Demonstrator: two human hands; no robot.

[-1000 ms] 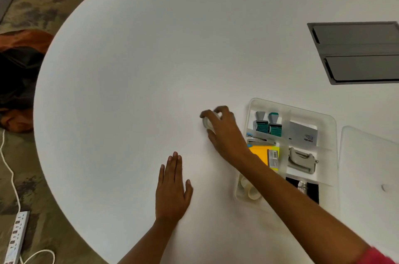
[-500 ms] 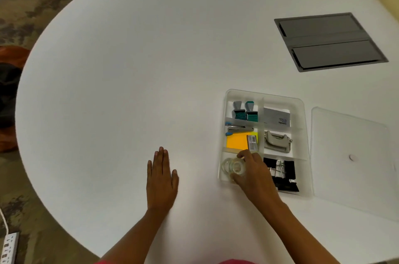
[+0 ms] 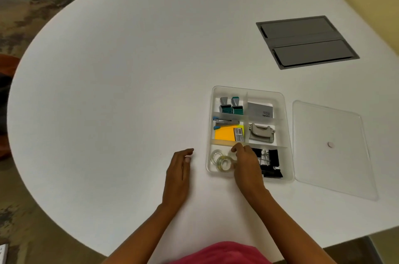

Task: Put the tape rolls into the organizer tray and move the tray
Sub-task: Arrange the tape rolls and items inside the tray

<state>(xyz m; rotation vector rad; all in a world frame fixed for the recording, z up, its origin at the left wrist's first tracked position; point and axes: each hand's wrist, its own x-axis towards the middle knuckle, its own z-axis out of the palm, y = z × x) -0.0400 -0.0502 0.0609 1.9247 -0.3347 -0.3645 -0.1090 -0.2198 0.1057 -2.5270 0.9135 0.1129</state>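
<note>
Clear tape rolls lie in the near-left compartment of the organizer tray on the white table. Right hand rests over them, fingers curled on the nearer roll. Left hand loosely curled, empty, beside the tray.

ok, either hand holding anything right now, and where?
Right hand is on a clear tape roll at its right rim, inside the organizer tray. Left hand holds nothing.
</note>
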